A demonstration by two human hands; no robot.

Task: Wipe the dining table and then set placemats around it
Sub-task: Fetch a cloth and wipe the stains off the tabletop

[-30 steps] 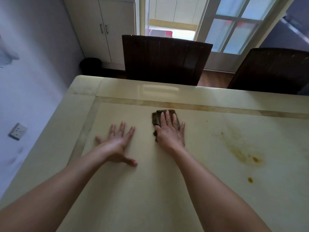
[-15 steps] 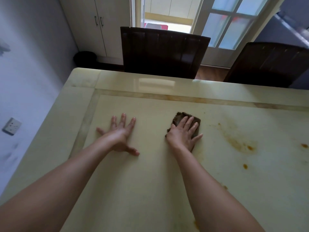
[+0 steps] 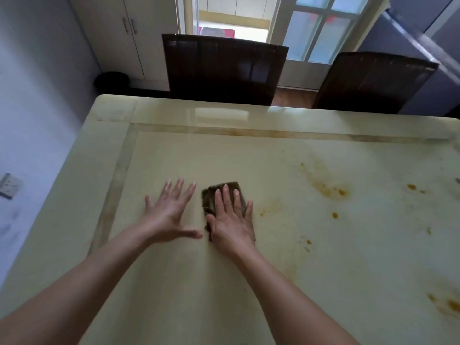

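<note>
Right of the cloth (image 3: 211,200) under the flat right hand (image 3: 232,220) lie stains (image 3: 326,188); left hand (image 3: 169,212) rests splayed, empty.

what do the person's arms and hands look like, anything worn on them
Both forearms are bare as far as the view shows, with no sleeves in sight. The left hand and right hand wear no gloves, and no rings, watch or bracelets are visible. The fingernails look short and unpainted.

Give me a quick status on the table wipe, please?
Right hand flat on brown cloth, pressing it to table. Left hand open, bracing. Orange stains unwiped to the right; no placemats in view.
</note>
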